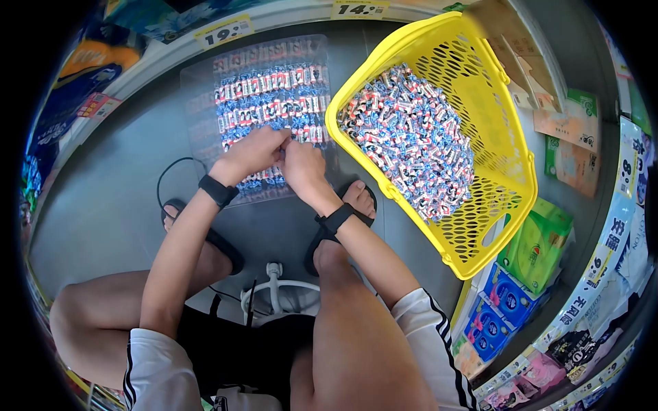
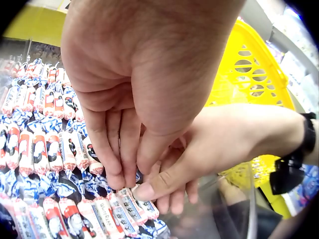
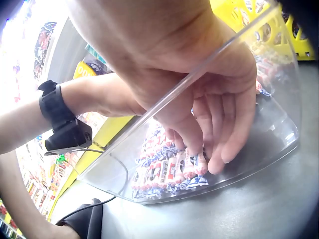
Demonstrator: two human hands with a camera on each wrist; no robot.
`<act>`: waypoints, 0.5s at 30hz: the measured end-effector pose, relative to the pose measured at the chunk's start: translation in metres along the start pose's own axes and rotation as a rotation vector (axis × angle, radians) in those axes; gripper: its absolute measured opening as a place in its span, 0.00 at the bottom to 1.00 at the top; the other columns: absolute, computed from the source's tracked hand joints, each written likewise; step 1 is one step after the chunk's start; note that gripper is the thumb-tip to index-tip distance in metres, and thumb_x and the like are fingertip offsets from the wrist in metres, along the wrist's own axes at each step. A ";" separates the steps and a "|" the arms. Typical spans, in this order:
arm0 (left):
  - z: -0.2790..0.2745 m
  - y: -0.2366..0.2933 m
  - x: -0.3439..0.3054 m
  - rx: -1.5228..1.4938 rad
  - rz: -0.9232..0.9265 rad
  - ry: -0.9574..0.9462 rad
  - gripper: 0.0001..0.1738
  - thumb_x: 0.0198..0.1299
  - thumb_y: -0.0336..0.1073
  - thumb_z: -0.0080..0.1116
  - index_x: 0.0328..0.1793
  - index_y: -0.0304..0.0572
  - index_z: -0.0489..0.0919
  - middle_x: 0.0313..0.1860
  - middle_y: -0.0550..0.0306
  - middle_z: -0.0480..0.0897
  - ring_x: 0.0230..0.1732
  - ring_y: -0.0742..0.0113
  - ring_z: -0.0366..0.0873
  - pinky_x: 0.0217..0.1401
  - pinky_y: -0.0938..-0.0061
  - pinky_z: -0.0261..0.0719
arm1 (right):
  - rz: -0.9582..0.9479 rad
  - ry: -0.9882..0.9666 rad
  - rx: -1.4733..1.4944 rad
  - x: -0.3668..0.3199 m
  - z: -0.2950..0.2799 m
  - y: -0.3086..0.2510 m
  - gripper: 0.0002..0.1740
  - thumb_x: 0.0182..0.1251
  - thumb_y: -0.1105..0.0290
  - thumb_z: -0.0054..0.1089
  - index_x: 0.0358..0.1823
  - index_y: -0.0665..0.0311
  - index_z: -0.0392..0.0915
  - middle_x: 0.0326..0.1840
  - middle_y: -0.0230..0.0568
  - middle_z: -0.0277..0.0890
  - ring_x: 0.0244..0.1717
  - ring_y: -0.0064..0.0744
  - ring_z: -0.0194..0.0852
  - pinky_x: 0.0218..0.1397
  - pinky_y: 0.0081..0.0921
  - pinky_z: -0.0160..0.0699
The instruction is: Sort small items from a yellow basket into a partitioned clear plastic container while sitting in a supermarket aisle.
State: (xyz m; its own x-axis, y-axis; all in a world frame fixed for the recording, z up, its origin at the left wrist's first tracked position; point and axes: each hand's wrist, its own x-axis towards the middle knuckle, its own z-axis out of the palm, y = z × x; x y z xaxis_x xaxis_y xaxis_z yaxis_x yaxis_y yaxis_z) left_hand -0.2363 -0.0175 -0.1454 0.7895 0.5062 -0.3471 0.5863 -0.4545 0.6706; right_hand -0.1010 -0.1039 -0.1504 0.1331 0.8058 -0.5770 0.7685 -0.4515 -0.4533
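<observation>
Rows of wrapped White Rabbit candies [image 1: 271, 106] lie side by side in a clear plastic bin [image 1: 199, 103] between the person's feet. Both hands meet over its near part. My left hand [image 2: 144, 84] reaches down with nearly straight fingers, fingertips right at the front row. From the other side, my right hand [image 3: 219, 99] pinches the end candy [image 3: 199, 164] of that row, its thumb on the wrapper and its fingers along the outer side. In the head view my left hand [image 1: 257, 151] and right hand [image 1: 303, 166] overlap, hiding some candies.
A yellow basket [image 1: 517, 164] with a heap of loose candies [image 1: 411, 137] stands to the right. Shelves with price tags [image 1: 224, 32] curve along the back. Tissue packs [image 1: 538, 243] line the right side. The bin's clear wall [image 3: 164, 107] rises beside the right wrist.
</observation>
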 end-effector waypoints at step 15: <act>-0.010 0.004 -0.006 -0.086 0.029 0.048 0.13 0.61 0.23 0.66 0.52 0.34 0.80 0.36 0.39 0.89 0.43 0.37 0.88 0.47 0.51 0.84 | -0.023 -0.007 0.006 -0.013 -0.017 -0.004 0.20 0.62 0.64 0.79 0.51 0.68 0.87 0.49 0.62 0.88 0.55 0.64 0.88 0.56 0.54 0.88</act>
State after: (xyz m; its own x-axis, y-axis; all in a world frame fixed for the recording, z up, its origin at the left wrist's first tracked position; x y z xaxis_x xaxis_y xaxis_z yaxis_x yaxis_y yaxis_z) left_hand -0.2402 -0.0154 -0.1340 0.7952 0.5294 -0.2957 0.5437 -0.4064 0.7343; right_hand -0.0951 -0.1059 -0.1291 0.1111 0.8135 -0.5708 0.7676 -0.4350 -0.4707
